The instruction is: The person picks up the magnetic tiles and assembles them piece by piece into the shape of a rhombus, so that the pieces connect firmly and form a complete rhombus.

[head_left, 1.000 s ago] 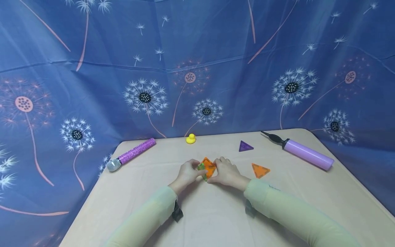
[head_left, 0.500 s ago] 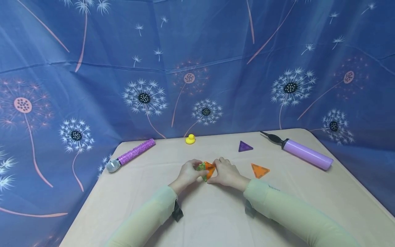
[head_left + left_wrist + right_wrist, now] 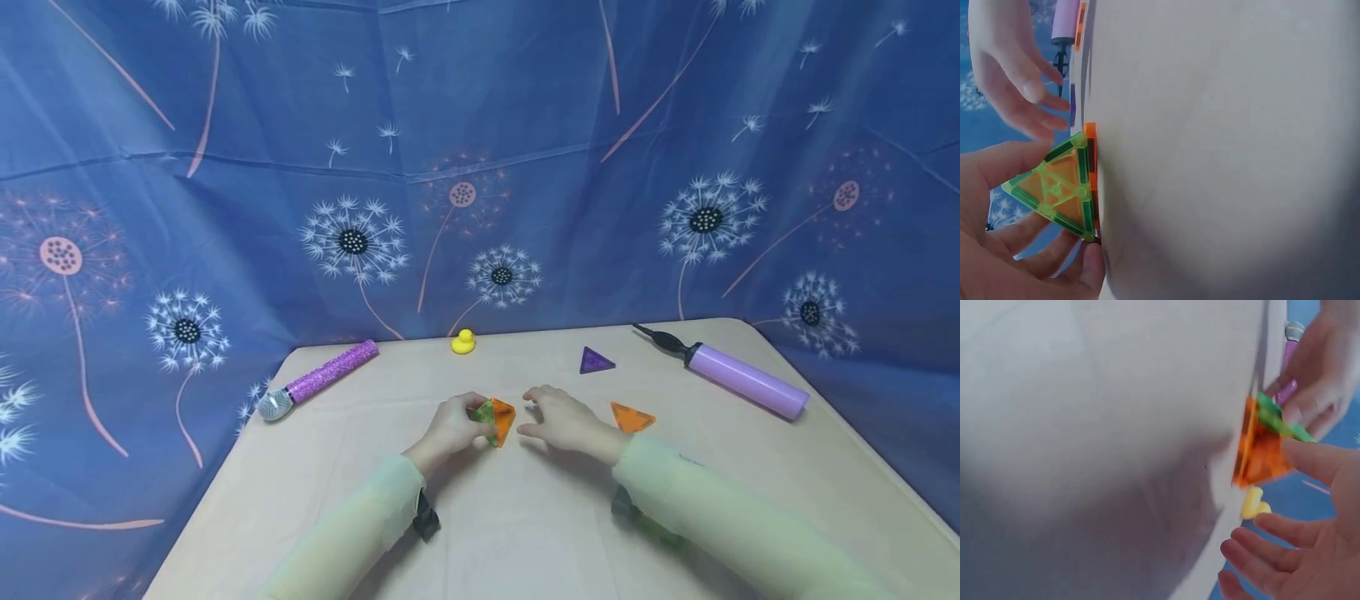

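Observation:
In the head view my left hand (image 3: 450, 429) grips a small pyramid-like shape of magnetic triangle tiles near the middle of the table. Its green tile (image 3: 1054, 187) faces the left wrist camera, with thumb and fingers at its edges. The orange tiles (image 3: 502, 421) lean against the green one, and one orange tile (image 3: 1091, 162) lies along the tabletop. My right hand (image 3: 566, 423) stands just to the right, fingers spread and bent, holding nothing. A loose orange triangle tile (image 3: 632, 417) lies flat beyond the right wrist; a purple triangle tile (image 3: 596, 361) lies further back.
At the back left lies a glittery purple microphone (image 3: 322, 379). A yellow rubber duck (image 3: 463, 342) sits at the table's back edge. The lilac hand pump (image 3: 746, 379) lies at the back right. A blue dandelion-print cloth (image 3: 525, 100) hangs behind the table (image 3: 517, 533).
The orange tile that reached up at the back has folded in against the others. My right hand has let go of the tiles and moved right; the left keeps its grip.

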Demonstrator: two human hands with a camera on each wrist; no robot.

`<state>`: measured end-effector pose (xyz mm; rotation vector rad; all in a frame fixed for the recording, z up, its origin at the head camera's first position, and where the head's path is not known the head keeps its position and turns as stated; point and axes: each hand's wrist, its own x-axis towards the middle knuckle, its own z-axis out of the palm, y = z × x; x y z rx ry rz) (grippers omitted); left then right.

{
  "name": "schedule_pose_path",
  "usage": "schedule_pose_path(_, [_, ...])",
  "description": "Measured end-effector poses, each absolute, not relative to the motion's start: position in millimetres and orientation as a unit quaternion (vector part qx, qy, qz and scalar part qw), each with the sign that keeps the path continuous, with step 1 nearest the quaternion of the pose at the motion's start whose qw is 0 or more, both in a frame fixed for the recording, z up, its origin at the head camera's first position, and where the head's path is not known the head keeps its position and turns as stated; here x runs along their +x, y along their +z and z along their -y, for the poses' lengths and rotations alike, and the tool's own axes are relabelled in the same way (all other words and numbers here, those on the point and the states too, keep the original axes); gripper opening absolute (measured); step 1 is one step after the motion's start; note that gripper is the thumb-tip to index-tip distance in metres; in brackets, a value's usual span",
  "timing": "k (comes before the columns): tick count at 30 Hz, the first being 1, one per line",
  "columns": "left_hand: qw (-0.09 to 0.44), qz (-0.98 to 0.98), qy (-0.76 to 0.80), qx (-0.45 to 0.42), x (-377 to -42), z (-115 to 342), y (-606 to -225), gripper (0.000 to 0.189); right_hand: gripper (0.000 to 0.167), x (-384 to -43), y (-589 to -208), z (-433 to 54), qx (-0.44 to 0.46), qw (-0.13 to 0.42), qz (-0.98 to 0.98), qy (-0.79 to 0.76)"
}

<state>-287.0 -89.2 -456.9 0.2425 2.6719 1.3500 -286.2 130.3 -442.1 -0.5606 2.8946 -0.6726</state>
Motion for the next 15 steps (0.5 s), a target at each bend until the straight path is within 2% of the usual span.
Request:
schedule_pose_path(6, [0.064,-0.891,0.446,0.054,-281,109,-454,0.041,0.055,-280,-437,-155,-0.222,0.030,-0.948,-0.226])
schedule_pose_path(15, [0.057,-0.888,0.455,0.025,-277,144,-455,0.045,0.061,-269,-441,-190,-0.233,0.015,-0.952,-0.200])
